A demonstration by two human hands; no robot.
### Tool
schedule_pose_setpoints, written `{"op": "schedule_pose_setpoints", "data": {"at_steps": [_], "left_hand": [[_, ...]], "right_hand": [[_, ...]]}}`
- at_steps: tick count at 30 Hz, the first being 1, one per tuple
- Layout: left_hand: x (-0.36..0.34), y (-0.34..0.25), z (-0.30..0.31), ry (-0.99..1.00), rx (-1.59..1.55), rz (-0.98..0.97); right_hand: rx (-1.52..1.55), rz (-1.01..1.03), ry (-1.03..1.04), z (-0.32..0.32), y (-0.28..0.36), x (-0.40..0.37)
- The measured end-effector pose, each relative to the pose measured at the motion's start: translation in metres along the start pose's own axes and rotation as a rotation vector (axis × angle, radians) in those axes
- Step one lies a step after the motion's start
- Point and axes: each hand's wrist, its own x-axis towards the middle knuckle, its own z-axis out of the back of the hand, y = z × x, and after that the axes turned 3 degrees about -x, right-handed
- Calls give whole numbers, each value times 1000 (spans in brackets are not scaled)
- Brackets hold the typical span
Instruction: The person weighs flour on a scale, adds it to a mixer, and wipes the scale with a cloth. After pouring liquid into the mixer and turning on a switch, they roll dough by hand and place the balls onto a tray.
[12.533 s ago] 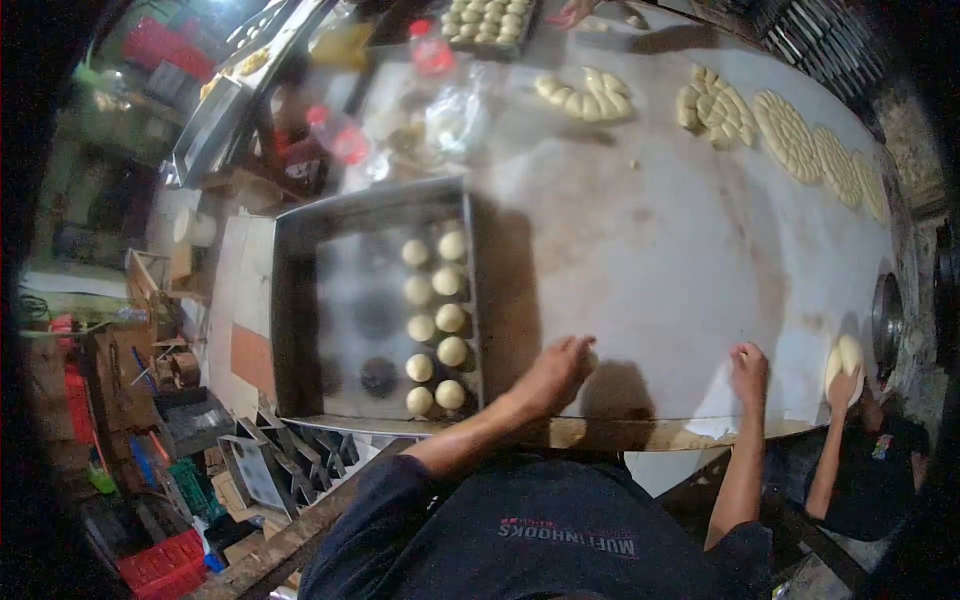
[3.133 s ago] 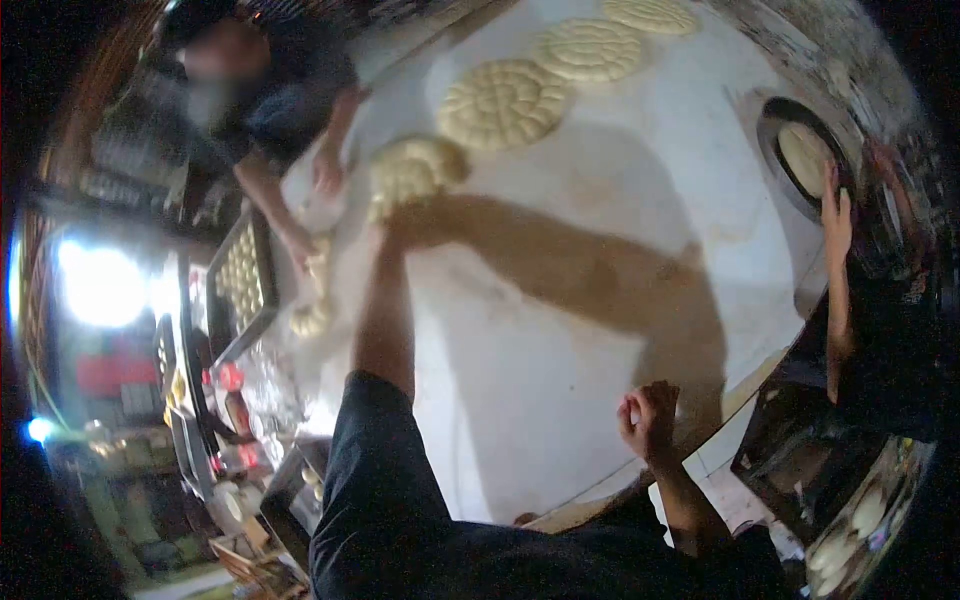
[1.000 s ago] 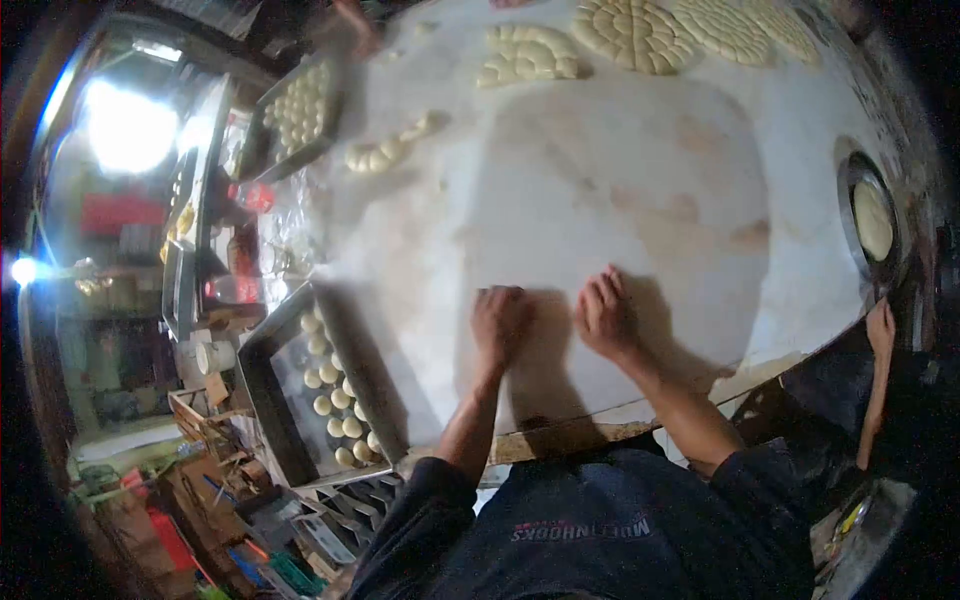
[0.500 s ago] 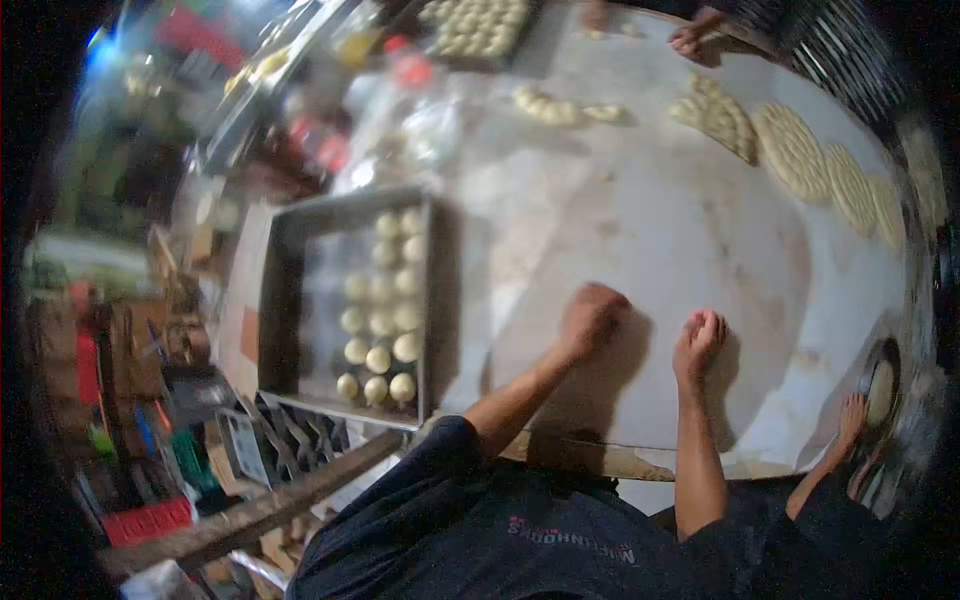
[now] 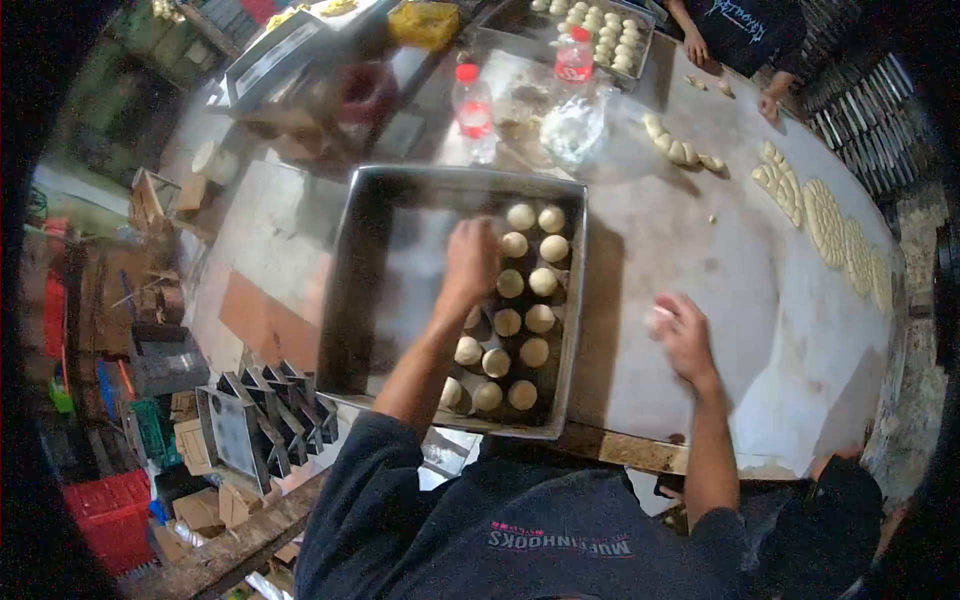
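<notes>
My left hand (image 5: pixel 472 262) is over the deep metal baking tray (image 5: pixel 577 330), beside rows of round dough balls (image 5: pixel 543 282). Its fingers are curled down and blurred, and whatever they may hold is hidden. Several dough balls lie in the tray's right half, a few partly covered by my left forearm. Above the work table, right of the tray, my right hand (image 5: pixel 687 338) is partly closed, with a pale piece of dough (image 5: pixel 660 318) showing at its fingertips.
Plastic bottles with red caps (image 5: pixel 474 115) and a clear plastic bag (image 5: pixel 575 132) stand behind the tray. Twisted dough (image 5: pixel 680 148) and flattened dough pieces (image 5: pixel 825 222) lie at the right. Another tray of dough balls (image 5: pixel 605 35) is at the back, near a co-worker's hands (image 5: pixel 697 47).
My left hand has moved from the table into the space over the tray. My right hand has lifted and turned, showing the pale dough. The view has swung left.
</notes>
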Motion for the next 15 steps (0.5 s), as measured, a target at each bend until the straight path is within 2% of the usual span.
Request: {"op": "schedule_pose_setpoints", "data": {"at_steps": [1,2,3,4,5,6,8,9,10,11,12,14,15], "left_hand": [[1,10,1,-11,-2,3],[4,19,2,30,19,21],[9,29,0,67,41,38],[7,46,-10,1,6,5],[7,46,-10,-10,28,62],[5,42,-9,-13,51,120],[4,26,9,70,98,68],[4,22,15,151,136,8],[6,19,16,54,35,17],[3,10,16,41,155,75],[9,-27,26,32,271,121],[34,-60,7,41,124,13],[43,-84,-11,-40,167,-170]], "right_hand": [[-104,296,-70,-30,44,24],[-46,452,-39,-54,81,50],[-96,682,-104,-81,98,78],[-17,695,-77,-106,118,97],[-40,749,-58,-140,110,125],[11,692,25,-161,113,141],[-368,851,-19,-178,99,158],[-302,838,-45,-173,96,149],[-242,821,-75,-161,91,136],[-125,837,-128,-143,76,122],[-117,810,-179,-117,63,101],[-234,589,-362,-58,16,50],[-294,400,-410,-29,-15,21]]}}
